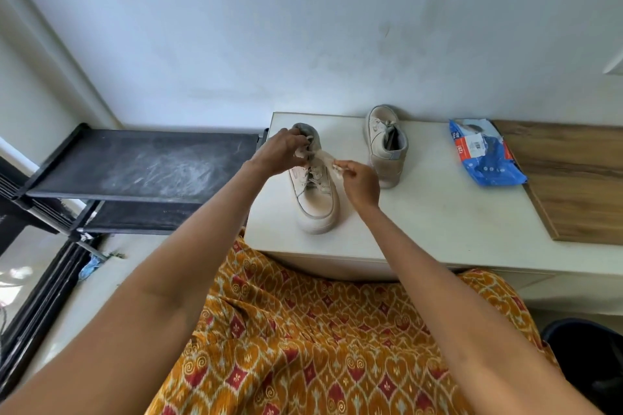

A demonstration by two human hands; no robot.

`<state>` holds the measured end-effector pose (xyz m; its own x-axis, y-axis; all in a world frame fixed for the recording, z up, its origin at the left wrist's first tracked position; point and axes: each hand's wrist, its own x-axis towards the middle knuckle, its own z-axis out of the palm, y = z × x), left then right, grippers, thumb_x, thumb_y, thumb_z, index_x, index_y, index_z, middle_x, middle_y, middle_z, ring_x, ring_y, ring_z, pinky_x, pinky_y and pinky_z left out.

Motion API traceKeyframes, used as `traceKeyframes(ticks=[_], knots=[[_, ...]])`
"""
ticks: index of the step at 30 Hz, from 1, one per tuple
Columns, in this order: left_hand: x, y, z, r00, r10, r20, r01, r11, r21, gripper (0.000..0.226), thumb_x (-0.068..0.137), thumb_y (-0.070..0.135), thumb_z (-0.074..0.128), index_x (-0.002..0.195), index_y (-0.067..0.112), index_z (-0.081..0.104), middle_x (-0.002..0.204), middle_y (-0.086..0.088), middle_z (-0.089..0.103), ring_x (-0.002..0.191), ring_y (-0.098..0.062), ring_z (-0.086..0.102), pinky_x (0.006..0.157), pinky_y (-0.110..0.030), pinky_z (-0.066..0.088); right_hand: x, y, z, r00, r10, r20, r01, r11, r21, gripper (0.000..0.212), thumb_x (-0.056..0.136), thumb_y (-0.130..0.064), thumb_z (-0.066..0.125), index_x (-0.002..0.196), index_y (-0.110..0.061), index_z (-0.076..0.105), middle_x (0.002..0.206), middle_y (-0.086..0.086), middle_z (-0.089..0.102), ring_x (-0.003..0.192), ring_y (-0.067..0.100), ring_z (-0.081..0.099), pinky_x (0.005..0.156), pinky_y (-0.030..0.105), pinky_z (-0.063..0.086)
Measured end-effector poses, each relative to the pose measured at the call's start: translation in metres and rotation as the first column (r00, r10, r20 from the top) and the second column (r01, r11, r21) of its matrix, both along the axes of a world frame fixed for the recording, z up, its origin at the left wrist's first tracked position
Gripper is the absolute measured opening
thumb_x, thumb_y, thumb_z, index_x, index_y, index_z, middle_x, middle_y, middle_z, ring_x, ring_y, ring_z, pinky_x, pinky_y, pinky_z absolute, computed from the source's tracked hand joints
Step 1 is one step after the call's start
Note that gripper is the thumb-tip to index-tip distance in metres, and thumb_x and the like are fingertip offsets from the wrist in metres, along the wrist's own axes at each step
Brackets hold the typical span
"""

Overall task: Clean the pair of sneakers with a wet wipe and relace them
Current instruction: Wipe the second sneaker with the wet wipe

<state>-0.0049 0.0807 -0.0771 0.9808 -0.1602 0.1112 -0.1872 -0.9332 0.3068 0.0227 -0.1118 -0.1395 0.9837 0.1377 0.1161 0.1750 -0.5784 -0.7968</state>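
Near sneaker (315, 192) sits left of the second sneaker (384, 145); left hand (281, 152) and right hand (359, 180) each pinch its lace (322, 157). Lacing looks nearly done; second sneaker appears laced. Wipe pack (485, 153) lies right.

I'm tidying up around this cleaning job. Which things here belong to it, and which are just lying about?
Belongs to the job:
near sneaker, its lace held by the left hand and right hand
far sneaker
wipes pack

Just lying about:
black rack
wooden board
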Motion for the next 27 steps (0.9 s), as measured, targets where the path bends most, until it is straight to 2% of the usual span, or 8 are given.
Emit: traceKeyframes(ticks=[4, 8, 10, 13, 14, 19, 22, 27], knots=[[-0.006, 0.015, 0.006, 0.990, -0.141, 0.000, 0.140, 0.983, 0.122, 0.053, 0.075, 0.010, 0.076, 0.123, 0.000, 0.057, 0.120, -0.019, 0.056, 0.103, -0.036, 0.057, 0.084, -0.042, 0.047, 0.020, 0.015, 0.013, 0.999, -0.041, -0.028, 0.040, 0.999, -0.024, 0.041, 0.086, -0.003, 0.043, 0.099, -0.028, 0.074, 0.104, -0.001, 0.072, 0.102, 0.025, 0.060, 0.076, 0.036, 0.052], [-0.012, 0.011, -0.008, 0.992, -0.101, 0.077, 0.089, 0.986, 0.141, 0.051, 0.075, 0.011, 0.076, 0.122, 0.005, 0.056, 0.113, -0.013, 0.057, 0.099, -0.033, 0.058, 0.071, -0.048, 0.054, 0.017, 0.022, 0.006, 0.995, -0.008, -0.104, 0.011, 0.999, 0.031, 0.031, 0.087, -0.008, 0.051, 0.103, -0.022, 0.073, 0.107, 0.002, 0.071, 0.105, 0.024, 0.061, 0.083, 0.032, 0.051], [-0.012, 0.011, -0.011, 0.991, -0.073, 0.112, 0.060, 0.992, 0.113, 0.048, 0.073, 0.013, 0.077, 0.118, 0.006, 0.059, 0.110, -0.011, 0.059, 0.095, -0.032, 0.060, 0.067, -0.046, 0.054, 0.009, 0.017, -0.001, 0.993, 0.056, -0.105, -0.049, 0.996, 0.071, 0.029, 0.087, -0.006, 0.053, 0.108, -0.016, 0.071, 0.110, 0.005, 0.070, 0.104, 0.020, 0.063, 0.083, 0.023, 0.049], [-0.011, 0.012, -0.010, 0.991, -0.051, 0.125, 0.037, 0.993, 0.112, 0.046, 0.074, 0.017, 0.077, 0.115, 0.007, 0.061, 0.109, -0.010, 0.060, 0.098, -0.030, 0.058, 0.067, -0.045, 0.054, 0.003, 0.002, -0.011, 0.985, 0.118, -0.122, -0.102, 0.986, 0.134, 0.027, 0.089, -0.001, 0.054, 0.111, -0.008, 0.069, 0.111, 0.009, 0.070, 0.098, 0.013, 0.063, 0.072, 0.001, 0.040], [-0.011, 0.012, -0.011, 0.991, -0.041, 0.125, 0.027, 0.993, 0.111, 0.045, 0.075, 0.018, 0.076, 0.116, 0.007, 0.061, 0.109, -0.010, 0.060, 0.101, -0.029, 0.057, 0.067, -0.046, 0.054, 0.002, -0.003, -0.013, 0.984, 0.136, -0.115, -0.120, 0.983, 0.140, 0.027, 0.089, 0.000, 0.055, 0.110, -0.007, 0.069, 0.109, 0.009, 0.070, 0.097, 0.013, 0.064, 0.070, -0.002, 0.038], [-0.012, 0.010, -0.013, 0.991, 0.022, 0.135, -0.034, 0.996, 0.080, 0.043, 0.076, 0.021, 0.075, 0.115, 0.007, 0.062, 0.112, -0.008, 0.059, 0.105, -0.028, 0.053, 0.066, -0.043, 0.052, -0.011, -0.025, -0.017, 0.976, 0.217, -0.027, -0.215, 0.975, 0.062, 0.023, 0.088, -0.004, 0.058, 0.106, -0.010, 0.072, 0.102, 0.009, 0.072, 0.091, 0.018, 0.065, 0.068, 0.002, 0.039], [-0.014, 0.007, -0.009, 0.991, 0.027, 0.133, -0.041, 0.994, 0.101, 0.040, 0.076, 0.021, 0.075, 0.112, 0.008, 0.063, 0.111, -0.008, 0.060, 0.104, -0.028, 0.053, 0.066, -0.042, 0.051, -0.025, -0.039, -0.021, 0.970, 0.242, 0.028, -0.242, 0.970, -0.017, 0.025, 0.089, -0.008, 0.058, 0.108, -0.018, 0.071, 0.097, 0.006, 0.072, 0.088, 0.021, 0.057, 0.070, 0.019, 0.041], [-0.011, -0.001, 0.012, 1.000, 0.021, 0.016, -0.023, 0.988, 0.151, 0.030, 0.076, 0.019, 0.075, 0.101, 0.005, 0.067, 0.107, -0.009, 0.064, 0.103, -0.028, 0.055, 0.073, -0.038, 0.047, -0.044, -0.053, -0.019, 0.961, 0.273, 0.048, -0.268, 0.959, -0.090, 0.027, 0.088, -0.008, 0.059, 0.108, -0.022, 0.071, 0.091, 0.005, 0.071, 0.084, 0.013, 0.043, 0.065, 0.019, 0.033]])
